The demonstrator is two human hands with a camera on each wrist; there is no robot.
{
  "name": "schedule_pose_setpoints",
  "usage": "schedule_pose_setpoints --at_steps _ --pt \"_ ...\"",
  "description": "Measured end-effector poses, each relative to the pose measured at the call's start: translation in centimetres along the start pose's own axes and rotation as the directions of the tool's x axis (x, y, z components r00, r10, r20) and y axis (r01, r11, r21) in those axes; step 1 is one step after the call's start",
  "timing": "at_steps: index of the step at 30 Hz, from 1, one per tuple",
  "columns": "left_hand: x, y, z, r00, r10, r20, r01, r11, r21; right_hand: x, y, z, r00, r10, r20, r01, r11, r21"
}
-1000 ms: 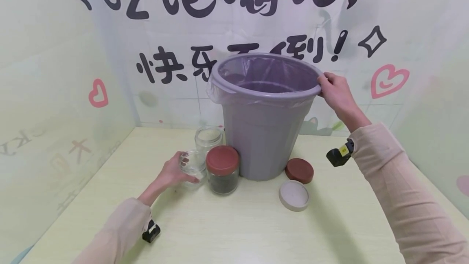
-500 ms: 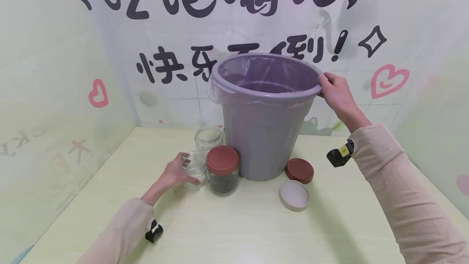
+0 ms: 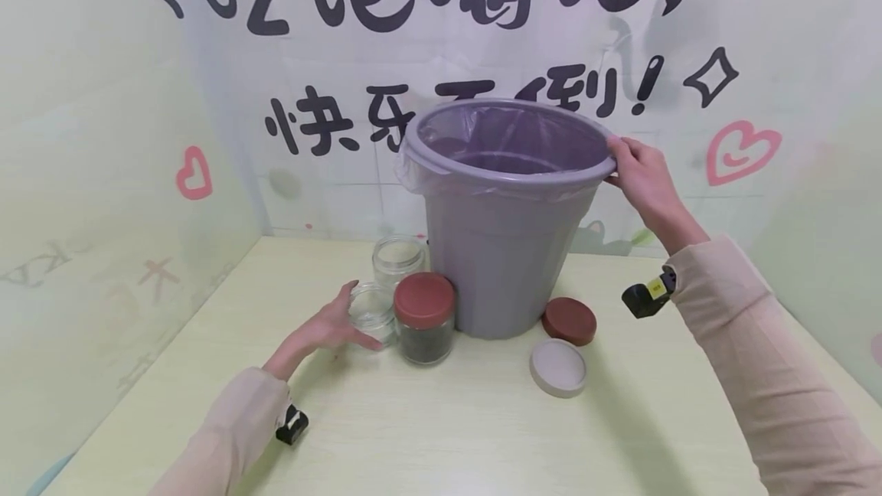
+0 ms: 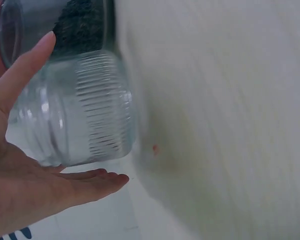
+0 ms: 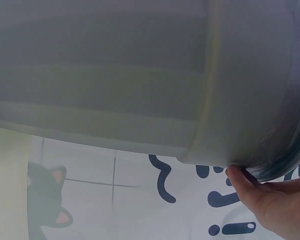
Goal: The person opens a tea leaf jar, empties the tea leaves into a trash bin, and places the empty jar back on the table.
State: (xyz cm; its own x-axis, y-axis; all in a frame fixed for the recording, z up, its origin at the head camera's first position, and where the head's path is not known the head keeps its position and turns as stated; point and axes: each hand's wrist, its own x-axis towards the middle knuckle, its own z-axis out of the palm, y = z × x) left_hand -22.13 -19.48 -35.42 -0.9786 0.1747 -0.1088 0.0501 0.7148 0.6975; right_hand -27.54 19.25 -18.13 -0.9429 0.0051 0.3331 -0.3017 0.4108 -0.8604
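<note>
My left hand (image 3: 336,325) is spread beside a lidless clear glass jar (image 3: 372,312) that stands on the table. In the left wrist view the thumb and fingers are nearly straight on either side of that jar (image 4: 85,110), and a gap shows below it. A second jar with a red lid (image 3: 424,301) and dark contents stands touching or very close to its right. Behind them is another lidless glass jar (image 3: 398,259). My right hand (image 3: 646,178) grips the right rim of a grey-purple trash bin (image 3: 510,251) lined with a clear plastic bag.
Right of the bin's base lie a dark red lid (image 3: 569,321) and a pale lid (image 3: 558,367), close together on the light wooden table (image 3: 441,435). A printed sheet with black lettering (image 3: 331,125) hangs behind, with pale side sheets left and right.
My left hand's fingers have spread wider around the lidless jar, which has shifted slightly toward the red-lidded jar. My right hand stays on the bin's rim. The head view has turned slightly left.
</note>
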Motion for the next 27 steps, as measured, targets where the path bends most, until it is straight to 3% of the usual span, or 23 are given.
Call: schedule_pose_setpoints --at_steps 3,6,11,14,18,21,27 --pt "-0.3 0.3 -0.6 1.000 0.015 -0.009 -0.015 1.000 0.019 -0.7 0.4 -0.2 1.000 0.012 -0.014 -0.010 0.996 0.084" --pt "-0.8 0.7 -1.2 0.995 0.060 -0.074 -0.059 0.998 0.013 -1.7 1.1 -0.5 0.999 0.033 -0.042 -0.025 0.984 0.175" --pt "-1.4 1.0 -1.2 0.958 0.163 -0.237 -0.176 0.984 -0.035 -3.9 3.0 -0.7 0.996 0.065 -0.068 -0.045 0.962 0.268" --pt "-1.8 1.1 -0.8 0.930 0.204 -0.304 -0.242 0.966 -0.092 -5.6 4.6 -0.3 0.996 0.062 -0.060 -0.049 0.981 0.187" --pt "-2.2 1.5 -0.1 0.908 0.219 -0.356 -0.296 0.938 -0.179 -7.9 6.8 0.7 0.999 0.052 -0.002 -0.052 0.998 0.026" --pt "-2.3 1.9 0.6 0.906 0.214 -0.365 -0.311 0.922 -0.232 -9.5 8.3 1.7 0.997 0.049 0.063 -0.046 0.998 -0.039" --pt "-2.3 2.7 2.1 0.909 0.256 -0.329 -0.346 0.903 -0.254 -11.7 10.1 3.9 0.984 0.043 0.175 -0.015 0.988 -0.155"
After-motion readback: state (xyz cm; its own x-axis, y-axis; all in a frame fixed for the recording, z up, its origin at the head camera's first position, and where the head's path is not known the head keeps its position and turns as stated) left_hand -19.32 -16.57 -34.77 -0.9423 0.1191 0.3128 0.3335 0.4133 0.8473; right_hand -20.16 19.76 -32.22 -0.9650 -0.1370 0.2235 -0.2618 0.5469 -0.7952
